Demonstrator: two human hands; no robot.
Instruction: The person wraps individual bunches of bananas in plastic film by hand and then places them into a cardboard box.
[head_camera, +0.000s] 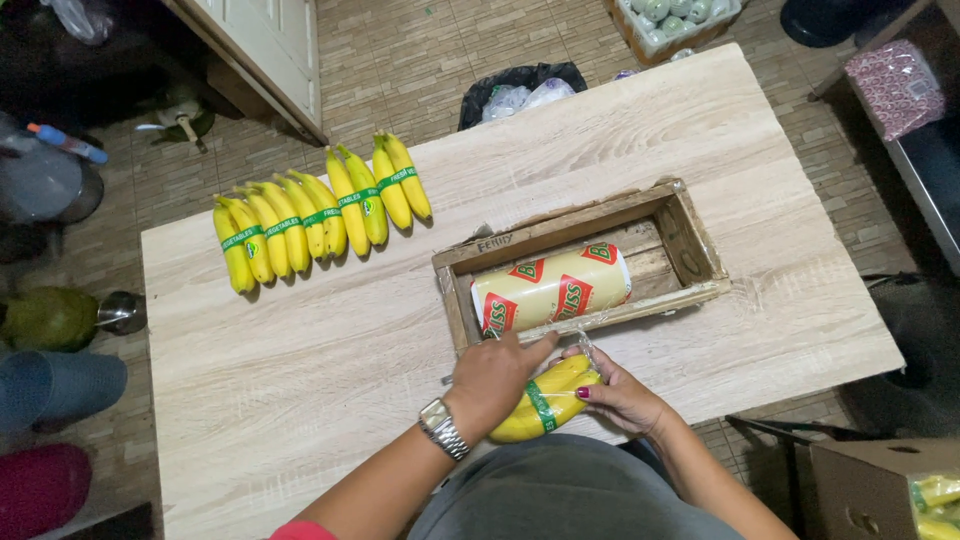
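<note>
At the near edge of the table (300, 400), just in front of the wooden box (580, 262), a person's two hands close around a small bunch (545, 400) of bananas ringed with a green band. The left hand (492, 378), a metal watch (441, 428) on its wrist, lies over the top of the fruit with its fingers pointing toward the box; the right hand (622, 396) cups the bunch from the other side, fingers curled, a wisp of clear film (588, 345) rising by its thumb. Inside the box lies a fat roll (552, 288) of that film, yellow with red marks, touching the box's near wall. From where I stand the risks look plain: the film could cling to itself or snag and tear on the box's rough near rim if it is pulled at a slant; a hard squeeze could bruise the soft fruit; and the bunch sits so close to the table edge that a slip could drop it into the lap below. Beyond the box to its left, well apart, two banded bunches (315, 210) lie side by side near the table's far edge. Past the table, behind the box, a black bag (520, 88) and a tray of pale green fruit (675, 18) stand on the tiled floor (400, 70).
</note>
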